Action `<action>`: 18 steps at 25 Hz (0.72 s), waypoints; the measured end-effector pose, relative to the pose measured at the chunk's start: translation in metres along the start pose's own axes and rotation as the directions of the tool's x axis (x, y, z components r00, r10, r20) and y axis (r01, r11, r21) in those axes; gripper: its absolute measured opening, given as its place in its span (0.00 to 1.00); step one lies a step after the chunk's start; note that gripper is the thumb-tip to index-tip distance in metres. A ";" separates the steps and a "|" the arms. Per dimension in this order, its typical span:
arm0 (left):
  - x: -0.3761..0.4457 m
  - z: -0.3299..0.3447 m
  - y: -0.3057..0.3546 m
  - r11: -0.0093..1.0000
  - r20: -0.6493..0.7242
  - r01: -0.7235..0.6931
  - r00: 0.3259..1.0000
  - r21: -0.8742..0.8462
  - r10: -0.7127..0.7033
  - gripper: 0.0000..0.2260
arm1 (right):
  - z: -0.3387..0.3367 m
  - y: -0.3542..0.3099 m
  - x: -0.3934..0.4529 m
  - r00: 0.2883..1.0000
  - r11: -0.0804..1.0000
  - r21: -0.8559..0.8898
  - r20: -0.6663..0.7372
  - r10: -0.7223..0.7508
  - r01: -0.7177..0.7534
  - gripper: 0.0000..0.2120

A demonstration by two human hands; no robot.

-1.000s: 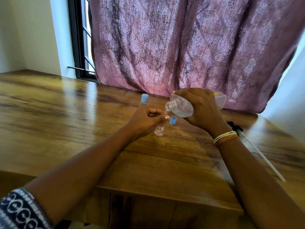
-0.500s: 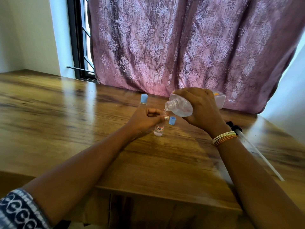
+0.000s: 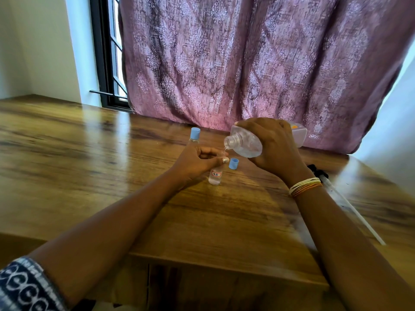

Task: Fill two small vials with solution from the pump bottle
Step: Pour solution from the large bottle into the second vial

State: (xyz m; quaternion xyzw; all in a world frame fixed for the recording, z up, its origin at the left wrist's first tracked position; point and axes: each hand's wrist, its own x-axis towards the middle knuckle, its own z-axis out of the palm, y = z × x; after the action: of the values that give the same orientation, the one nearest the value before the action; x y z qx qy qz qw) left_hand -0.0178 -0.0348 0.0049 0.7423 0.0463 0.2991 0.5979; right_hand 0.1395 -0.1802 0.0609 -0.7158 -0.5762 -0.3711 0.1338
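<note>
Pouring in progress at frame centre: right hand (image 3: 272, 149) wraps the clear bottle (image 3: 246, 143), fingers closed around its body, bottle tipped down-left with its open threaded neck just above the open vial (image 3: 215, 175). Thin stream or drip visible between neck and vial mouth. Bottle has no pump on it; clear liquid pooled at the low side.

Left hand (image 3: 196, 161) pinches the open vial near its top between thumb and fingers, vial standing upright on the wooden table (image 3: 89, 153). Vial carries a small white label with a red border, handwritten marking, and shows clear liquid in the lower part. Exact fill level hard to read.

Loose blue cap (image 3: 233, 163) sits on the table just right of the held vial, under the bottle.

Second vial (image 3: 195, 136), blue cap on, stands upright just behind the left hand, toward the curtain (image 3: 247, 63).

Pump head with long dip tube (image 3: 350, 203) lies flat on the table at right, beside the right forearm, black head toward the curtain, tube running to lower right.

Bangles (image 3: 305, 186) on the right wrist. Patterned sleeve (image 3: 24, 288) at lower left corner.
</note>
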 end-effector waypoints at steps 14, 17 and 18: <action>0.000 0.000 0.001 1.000 0.002 0.010 1.000 -0.004 -0.010 0.09 | -0.002 -0.001 0.001 1.000 1.000 -0.015 -0.006 -0.003 0.003 0.23; 0.000 0.001 -0.001 1.000 -0.013 0.015 1.000 -0.023 -0.015 0.07 | -0.003 -0.001 0.000 1.000 1.000 -0.008 -0.021 -0.007 0.007 0.23; 0.000 0.002 -0.001 1.000 -0.014 0.016 1.000 -0.027 -0.017 0.07 | -0.003 -0.001 0.000 1.000 1.000 -0.003 -0.027 -0.008 0.008 0.22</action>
State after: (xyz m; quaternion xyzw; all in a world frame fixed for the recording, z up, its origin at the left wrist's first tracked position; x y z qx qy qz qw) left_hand -0.0166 -0.0358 0.0042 0.7317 0.0526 0.3000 0.6099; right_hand 0.1373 -0.1816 0.0629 -0.7087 -0.5767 -0.3820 0.1390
